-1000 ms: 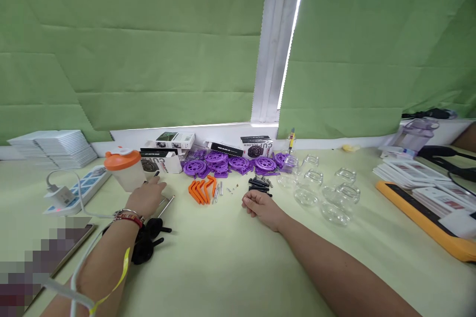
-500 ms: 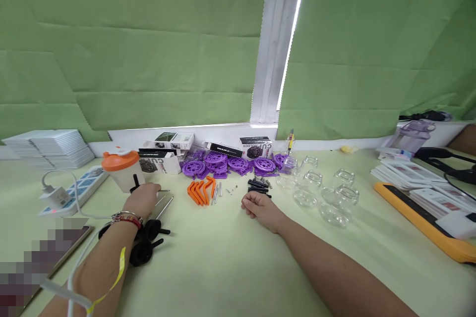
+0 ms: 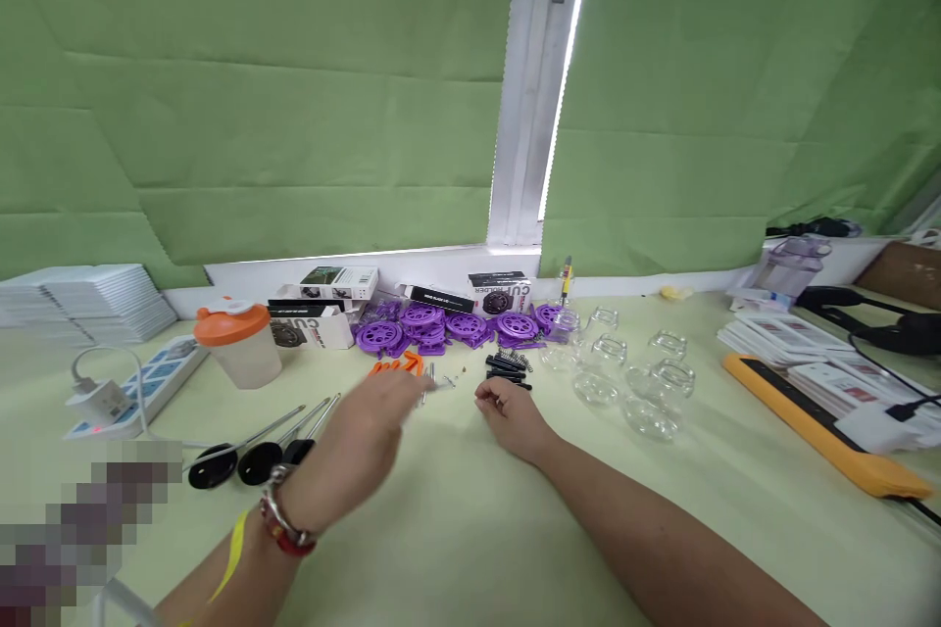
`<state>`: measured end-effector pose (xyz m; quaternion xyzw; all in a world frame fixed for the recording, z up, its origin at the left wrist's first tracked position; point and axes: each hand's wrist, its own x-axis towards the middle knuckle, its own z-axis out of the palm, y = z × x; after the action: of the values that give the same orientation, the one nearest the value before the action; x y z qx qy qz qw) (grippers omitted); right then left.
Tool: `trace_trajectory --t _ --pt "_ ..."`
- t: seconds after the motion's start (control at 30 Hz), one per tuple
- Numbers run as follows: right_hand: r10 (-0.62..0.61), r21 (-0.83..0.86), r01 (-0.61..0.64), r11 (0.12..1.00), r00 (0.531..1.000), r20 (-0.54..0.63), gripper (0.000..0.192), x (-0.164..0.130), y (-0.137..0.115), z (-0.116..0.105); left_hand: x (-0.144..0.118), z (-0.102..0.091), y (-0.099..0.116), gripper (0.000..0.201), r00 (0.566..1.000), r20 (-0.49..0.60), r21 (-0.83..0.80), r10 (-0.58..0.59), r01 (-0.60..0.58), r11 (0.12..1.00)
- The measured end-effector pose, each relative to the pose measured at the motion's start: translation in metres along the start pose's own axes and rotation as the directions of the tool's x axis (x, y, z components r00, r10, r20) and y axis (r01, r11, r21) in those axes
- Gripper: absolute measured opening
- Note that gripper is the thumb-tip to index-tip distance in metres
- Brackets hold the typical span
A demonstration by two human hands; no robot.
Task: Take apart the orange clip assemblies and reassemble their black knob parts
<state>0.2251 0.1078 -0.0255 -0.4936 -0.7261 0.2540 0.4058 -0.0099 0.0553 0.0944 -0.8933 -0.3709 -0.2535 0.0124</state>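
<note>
My left hand, blurred by motion, hovers above the table just in front of the orange clips and small metal pins; whether it holds anything cannot be told. My right hand rests on the table as a loose fist, right behind the black screws and springs. Three black-knobbed metal rods lie side by side to the left of my left hand. Purple wheel parts are heaped behind the clips.
An orange-lidded cup, a power strip and stacked white cards are at the left. Product boxes line the sill. Clear glass jars stand right of centre. A yellow tray with packets lies far right.
My left hand left the rods near the cup and swept right toward the orange clips. The three black-knobbed rods now lie uncovered. My right hand stayed put.
</note>
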Motion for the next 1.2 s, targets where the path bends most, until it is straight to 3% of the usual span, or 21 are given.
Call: trace_trajectory --t 0.07,0.13,0.2,0.3,0.37,0.47,0.67,1.0,1.1,1.2 --pt "-0.08 -0.151 0.074 0.986 0.996 -0.035 0.014 0.002 -0.002 0.001 -0.004 0.013 0.022 0.051 0.979 0.19 -0.215 0.075 -0.033 0.976" --pt "-0.145 -0.308 0.121 0.944 0.988 -0.057 0.02 0.007 -0.003 0.003 -0.008 0.029 0.033 0.04 0.95 0.296 -0.372 0.1 0.018 0.928" --pt "-0.171 -0.457 0.123 0.881 0.983 -0.066 0.025 0.013 -0.004 0.005 -0.009 0.044 0.032 0.028 0.924 0.379 -0.489 0.049 0.155 0.858" --pt "-0.158 -0.643 0.09 0.76 0.986 -0.049 0.031 0.023 -0.005 0.01 -0.009 0.062 0.019 0.029 0.836 0.548 -0.548 -0.019 0.377 0.747" --pt "-0.154 -0.731 0.093 0.676 0.988 -0.017 0.035 0.031 -0.006 0.014 -0.008 0.068 0.01 0.028 0.834 0.55 -0.516 -0.042 0.379 0.768" --pt "-0.154 -0.805 0.107 0.583 0.988 0.019 0.038 0.043 -0.007 0.02 -0.006 0.07 0.002 0.026 0.887 0.459 -0.433 -0.046 0.268 0.861" --pt "-0.124 -0.839 0.128 0.529 0.99 0.073 0.028 0.055 -0.007 0.026 -0.007 0.07 0.008 0.022 0.912 0.406 -0.077 -0.053 0.092 0.993" --pt "-0.102 -0.808 0.127 0.575 0.991 0.083 0.022 0.043 -0.01 0.019 -0.01 0.074 0.019 0.016 0.903 0.43 0.257 -0.017 -0.104 0.961" --pt "-0.147 -0.64 0.142 0.755 0.988 0.047 0.019 0.031 -0.011 0.017 -0.007 0.075 0.011 0.02 0.909 0.415 0.322 -0.037 -0.108 0.941" --pt "-0.109 -0.274 0.096 0.957 0.994 -0.031 0.017 0.013 -0.01 0.014 -0.005 0.076 0.005 0.022 0.919 0.389 0.349 -0.068 -0.079 0.934"
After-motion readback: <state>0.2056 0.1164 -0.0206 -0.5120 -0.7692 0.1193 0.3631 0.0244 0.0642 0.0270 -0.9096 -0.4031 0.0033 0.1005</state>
